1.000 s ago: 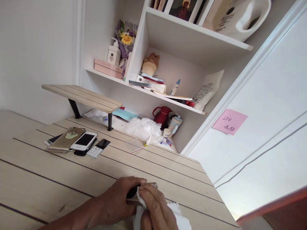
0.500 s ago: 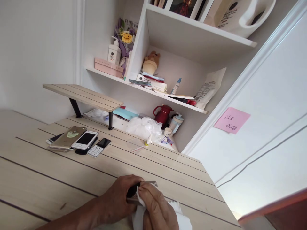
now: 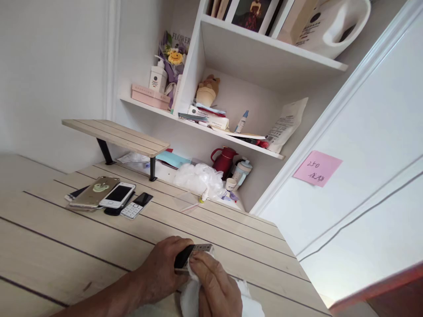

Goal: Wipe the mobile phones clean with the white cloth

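White wipe [image 3: 190, 298] tight in right hand [image 3: 218, 281], against keypad phone [image 3: 183, 257] firm in left hand [image 3: 161, 267]

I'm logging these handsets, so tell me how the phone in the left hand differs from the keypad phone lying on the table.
The handheld phone is gripped by the left hand; the table phone lies face up on the table.
The handheld phone is partly covered by the right hand and a white cloth or tissue; the table phone is uncovered.
Both have a dark screen and a keypad.
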Demonstrator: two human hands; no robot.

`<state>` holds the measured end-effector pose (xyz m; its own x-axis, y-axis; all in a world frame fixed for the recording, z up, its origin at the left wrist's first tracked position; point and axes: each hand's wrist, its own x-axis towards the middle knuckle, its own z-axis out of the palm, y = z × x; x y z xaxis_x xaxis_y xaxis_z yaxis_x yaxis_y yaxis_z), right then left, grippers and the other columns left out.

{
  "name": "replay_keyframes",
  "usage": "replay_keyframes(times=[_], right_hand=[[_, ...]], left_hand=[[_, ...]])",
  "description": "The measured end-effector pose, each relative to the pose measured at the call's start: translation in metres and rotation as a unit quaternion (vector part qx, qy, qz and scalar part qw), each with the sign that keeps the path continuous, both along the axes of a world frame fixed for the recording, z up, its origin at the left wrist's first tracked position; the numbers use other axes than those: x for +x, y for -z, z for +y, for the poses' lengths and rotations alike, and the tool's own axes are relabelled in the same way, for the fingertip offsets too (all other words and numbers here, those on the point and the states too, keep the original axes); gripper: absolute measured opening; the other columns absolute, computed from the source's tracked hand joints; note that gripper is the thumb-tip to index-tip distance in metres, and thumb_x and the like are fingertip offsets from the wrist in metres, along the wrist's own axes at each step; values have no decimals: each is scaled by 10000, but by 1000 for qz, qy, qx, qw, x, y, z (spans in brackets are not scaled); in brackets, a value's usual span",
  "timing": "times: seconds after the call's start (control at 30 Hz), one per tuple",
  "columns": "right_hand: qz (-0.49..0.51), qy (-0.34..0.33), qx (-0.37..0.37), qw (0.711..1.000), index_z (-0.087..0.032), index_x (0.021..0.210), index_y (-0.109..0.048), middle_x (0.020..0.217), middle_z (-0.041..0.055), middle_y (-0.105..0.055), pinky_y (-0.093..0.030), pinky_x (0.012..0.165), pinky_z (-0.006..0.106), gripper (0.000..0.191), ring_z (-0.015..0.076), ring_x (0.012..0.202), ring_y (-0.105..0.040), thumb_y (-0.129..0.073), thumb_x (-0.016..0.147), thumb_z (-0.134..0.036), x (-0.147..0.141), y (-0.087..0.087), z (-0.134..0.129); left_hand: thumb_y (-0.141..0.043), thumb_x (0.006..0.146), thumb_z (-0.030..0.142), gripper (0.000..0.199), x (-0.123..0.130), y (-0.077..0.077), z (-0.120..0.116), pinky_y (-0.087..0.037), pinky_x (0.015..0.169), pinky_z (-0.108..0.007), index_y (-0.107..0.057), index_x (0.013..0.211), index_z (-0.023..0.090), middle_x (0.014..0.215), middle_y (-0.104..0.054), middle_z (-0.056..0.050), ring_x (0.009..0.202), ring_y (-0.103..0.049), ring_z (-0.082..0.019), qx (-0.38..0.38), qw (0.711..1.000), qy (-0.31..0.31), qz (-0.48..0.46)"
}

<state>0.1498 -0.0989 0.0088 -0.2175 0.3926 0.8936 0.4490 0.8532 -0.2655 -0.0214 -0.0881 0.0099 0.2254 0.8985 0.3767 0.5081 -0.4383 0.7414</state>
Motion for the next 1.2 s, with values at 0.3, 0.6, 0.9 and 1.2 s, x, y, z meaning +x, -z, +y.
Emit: replay_keyframes(times=[0.3,0.6,0.9,1.2], right_hand=[[4,4,14,1000,-274,1244,-718,1138,95,-773,-642,820,273,347,194,979,-773,-538,1001,-104,0,1,1],[-4,-4,-11,1000,-258,1243,-718,1136,92,-778,-654,852,286,306,207,1018,-773,-504,1038,-184,9,-9,4],[8,-41,-20,999,-240,1263,-695,1163,104,-763,-641,881,278,299,203,1062,-761,-494,1046,-191,12,-9,9],[29,-6,22,999,-262,1251,-723,1141,101,-780,-656,822,277,304,212,1005,-780,-553,1016,-171,2,2,3]], left_hand=[[-656,542,53,561,1,-4,-2,-505,912,-356,-689,1079,212,1027,-760,-60,975,-680,-277,-7,1000,0,-13],[-668,657,125,337,2,-4,-6,-525,829,-331,-697,979,216,945,-757,-46,892,-688,-256,-4,998,46,-30],[-645,711,154,208,3,-12,-7,-514,757,-311,-676,909,207,879,-736,-39,812,-665,-234,-7,996,77,-31],[-642,632,96,383,3,-6,-7,-505,838,-327,-684,996,210,952,-747,-44,888,-672,-251,11,999,29,-28]])
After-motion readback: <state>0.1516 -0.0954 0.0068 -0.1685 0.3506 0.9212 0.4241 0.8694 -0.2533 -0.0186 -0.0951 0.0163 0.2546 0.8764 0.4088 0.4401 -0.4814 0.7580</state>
